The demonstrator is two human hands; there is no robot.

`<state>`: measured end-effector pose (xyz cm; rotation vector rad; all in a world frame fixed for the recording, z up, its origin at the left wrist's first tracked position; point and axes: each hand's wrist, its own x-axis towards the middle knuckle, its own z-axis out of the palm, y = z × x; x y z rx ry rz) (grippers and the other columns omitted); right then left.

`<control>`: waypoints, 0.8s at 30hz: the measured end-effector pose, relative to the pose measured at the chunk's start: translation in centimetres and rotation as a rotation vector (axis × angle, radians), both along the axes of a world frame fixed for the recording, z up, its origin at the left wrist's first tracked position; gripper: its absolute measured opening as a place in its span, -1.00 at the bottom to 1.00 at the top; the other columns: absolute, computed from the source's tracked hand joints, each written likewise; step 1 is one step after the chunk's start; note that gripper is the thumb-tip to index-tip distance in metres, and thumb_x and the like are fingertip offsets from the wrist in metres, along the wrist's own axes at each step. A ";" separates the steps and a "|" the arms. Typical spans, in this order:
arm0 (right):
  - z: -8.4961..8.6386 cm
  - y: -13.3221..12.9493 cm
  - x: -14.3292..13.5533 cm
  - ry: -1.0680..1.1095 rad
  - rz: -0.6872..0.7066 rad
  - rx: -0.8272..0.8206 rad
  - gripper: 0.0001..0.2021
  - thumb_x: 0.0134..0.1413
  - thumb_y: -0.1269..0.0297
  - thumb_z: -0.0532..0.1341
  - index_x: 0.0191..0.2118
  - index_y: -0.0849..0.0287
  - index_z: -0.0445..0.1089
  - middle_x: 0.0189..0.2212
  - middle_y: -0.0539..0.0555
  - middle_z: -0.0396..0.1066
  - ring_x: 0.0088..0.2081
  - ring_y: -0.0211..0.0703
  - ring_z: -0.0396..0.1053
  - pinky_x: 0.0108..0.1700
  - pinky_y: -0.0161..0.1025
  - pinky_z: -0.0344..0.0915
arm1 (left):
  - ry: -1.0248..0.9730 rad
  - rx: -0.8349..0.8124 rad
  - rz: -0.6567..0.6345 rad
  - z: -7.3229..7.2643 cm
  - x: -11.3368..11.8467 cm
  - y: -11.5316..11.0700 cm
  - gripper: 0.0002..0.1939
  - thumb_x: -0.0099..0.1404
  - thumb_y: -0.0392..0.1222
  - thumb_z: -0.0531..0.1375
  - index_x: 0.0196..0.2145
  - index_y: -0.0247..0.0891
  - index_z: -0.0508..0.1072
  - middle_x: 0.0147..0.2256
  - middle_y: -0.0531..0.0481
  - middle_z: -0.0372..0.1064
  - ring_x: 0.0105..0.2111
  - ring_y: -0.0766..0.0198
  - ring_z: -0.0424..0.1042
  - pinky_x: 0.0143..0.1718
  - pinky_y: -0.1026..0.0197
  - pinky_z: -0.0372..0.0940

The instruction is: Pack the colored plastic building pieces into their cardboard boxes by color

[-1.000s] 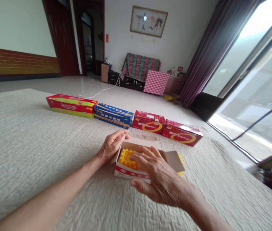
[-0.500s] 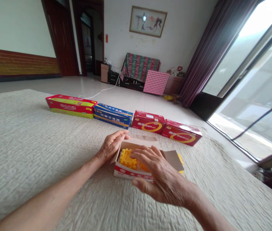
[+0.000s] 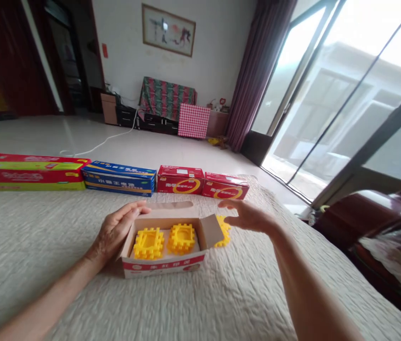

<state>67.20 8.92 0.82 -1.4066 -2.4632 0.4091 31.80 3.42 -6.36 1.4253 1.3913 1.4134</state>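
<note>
In front of me stands a small cardboard box [image 3: 164, 271], red and white with its lid raised. Inside it lie two yellow toothed plastic blocks, a left block [image 3: 149, 243] and a right block [image 3: 181, 238], side by side. My left hand [image 3: 117, 230] grips the box at its back left corner, fingertips by the raised lid. My right hand [image 3: 248, 216] is held beyond the box's right flap [image 3: 211, 231], thumb and fingers apart with nothing between them. Close below its fingers, more yellow toothed plastic [image 3: 224, 231] rests on the quilted cover, partly hidden by the flap.
Behind the open box runs a row of cartons: a long red and green one [image 3: 30, 175], a blue one [image 3: 120, 180] and two red ones, the left [image 3: 180, 181] and the right [image 3: 225, 185]. A pale quilted cover [image 3: 221, 303] lies under everything.
My right hand has lifted out from over the box and moved right, uncovering both yellow blocks inside. My left hand stays at the box. The view has turned right.
</note>
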 end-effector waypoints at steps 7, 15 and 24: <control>-2.8 -1.7 -0.1 -0.053 0.152 -0.014 -0.42 -0.17 0.32 0.35 0.08 0.19 0.32 0.03 0.21 0.36 0.02 0.01 0.35 0.09 -0.04 0.29 | -0.044 -0.058 0.021 -0.1 0.0 -0.1 -0.43 0.14 0.25 0.16 -0.07 -0.22 0.44 -0.12 -0.08 0.50 -0.06 0.04 0.41 -0.01 0.12 0.30; -3.7 -3.6 -0.2 -0.078 0.214 0.087 -0.58 -0.11 0.33 0.34 -0.04 0.19 0.41 -0.09 0.16 0.39 -0.05 -0.04 0.36 0.03 -0.06 0.30 | -0.017 -0.031 0.033 0.0 0.0 -0.2 -0.44 0.15 0.25 0.16 -0.09 -0.24 0.45 -0.13 -0.08 0.51 -0.07 0.07 0.43 -0.02 0.16 0.30; -2.9 -3.0 0.8 -0.008 0.110 0.129 -0.57 -0.09 0.41 0.29 -0.01 0.18 0.38 -0.08 0.16 0.42 -0.09 -0.07 0.41 -0.02 -0.06 0.34 | -0.004 0.013 0.027 0.1 0.1 -0.2 -0.45 0.18 0.23 0.14 -0.08 -0.26 0.46 -0.14 -0.13 0.52 -0.05 0.04 0.44 0.02 0.08 0.29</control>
